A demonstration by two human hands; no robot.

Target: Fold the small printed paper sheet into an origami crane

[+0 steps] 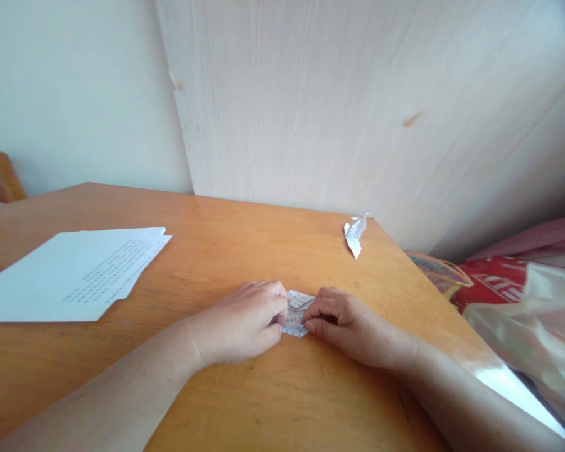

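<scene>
Between my hands, low over the middle of the table, is a small piece of folded paper (297,314) with dark printing on it. My left hand (253,320) grips its left side with bent fingers. From the right, my right hand (346,320) pinches the paper's other edge between thumb and fingers. Parts of both side edges are hidden by my fingers. Farther back on the right lies a folded paper figure (355,235) with pointed ends, apart from both hands.
A stack of white printed sheets (51,270) lies on the left of the wooden table (245,238). Pale panelling (282,107) stands along the back edge. Past the right edge are red and whitish plastic bags (494,282). A wooden chair (2,176) shows at far left.
</scene>
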